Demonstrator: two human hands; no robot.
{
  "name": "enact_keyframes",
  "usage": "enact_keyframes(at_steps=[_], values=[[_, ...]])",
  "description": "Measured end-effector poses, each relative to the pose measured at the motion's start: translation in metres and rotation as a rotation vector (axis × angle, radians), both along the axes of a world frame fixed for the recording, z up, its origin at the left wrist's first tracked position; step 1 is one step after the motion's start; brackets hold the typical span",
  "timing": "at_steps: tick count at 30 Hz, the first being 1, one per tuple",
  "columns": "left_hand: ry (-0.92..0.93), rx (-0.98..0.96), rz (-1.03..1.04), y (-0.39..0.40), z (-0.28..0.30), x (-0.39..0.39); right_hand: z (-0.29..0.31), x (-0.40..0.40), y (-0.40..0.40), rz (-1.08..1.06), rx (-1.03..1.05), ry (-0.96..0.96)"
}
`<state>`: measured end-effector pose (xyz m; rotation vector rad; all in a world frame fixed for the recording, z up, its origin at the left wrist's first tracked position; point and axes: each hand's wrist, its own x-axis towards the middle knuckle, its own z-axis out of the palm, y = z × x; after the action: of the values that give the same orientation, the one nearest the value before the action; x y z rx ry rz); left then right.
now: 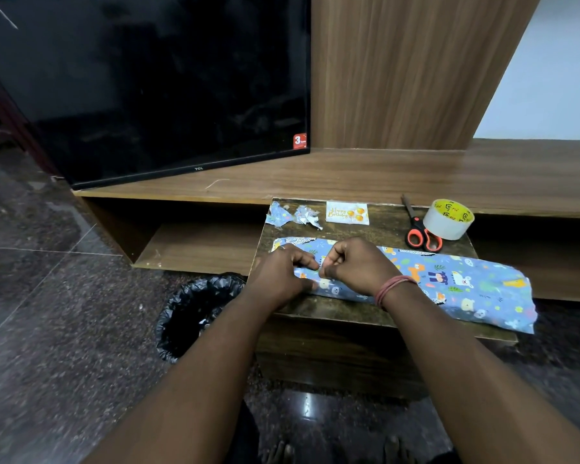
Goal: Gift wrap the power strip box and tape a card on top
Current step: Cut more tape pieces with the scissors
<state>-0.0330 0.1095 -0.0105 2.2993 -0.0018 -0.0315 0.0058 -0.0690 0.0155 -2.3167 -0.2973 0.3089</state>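
Both hands [318, 262], at frame center, pinched the wrapping paper [456, 283] seam with clenched fingers [307, 262]; released untaped, it would likely spring open.

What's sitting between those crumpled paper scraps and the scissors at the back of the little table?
In the head view, the Happy Birthday card lies flat between the paper scraps and the scissors, apart from both, with bare table either side.

Scissors [422, 229] and tape roll [448, 219] crowd the worktop's [382, 226] far right corner. Paper scraps [292, 216] and card [347, 213] line its far edge; bare wood lies between.
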Motion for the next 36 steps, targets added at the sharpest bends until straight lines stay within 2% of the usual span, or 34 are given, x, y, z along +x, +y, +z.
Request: enact_keyframes(at_steps=[11,26,29,33,36], values=[[-0.012,-0.073,0.05,-0.003,-0.001,0.002,0.0,0.009,-0.002,-0.087,-0.044,0.072],[0.133,-0.113,0.069,-0.007,0.001,0.013,0.006,0.033,0.004,-0.161,-0.131,0.209],[0.108,-0.065,0.064,-0.01,0.003,0.013,0.006,0.03,0.005,-0.136,-0.162,0.196],[0.127,-0.194,0.132,-0.013,0.007,0.009,0.0,0.025,0.002,-0.159,-0.133,0.119],[0.092,-0.154,0.173,-0.019,0.005,0.009,-0.007,0.023,0.003,-0.173,-0.134,0.066]])
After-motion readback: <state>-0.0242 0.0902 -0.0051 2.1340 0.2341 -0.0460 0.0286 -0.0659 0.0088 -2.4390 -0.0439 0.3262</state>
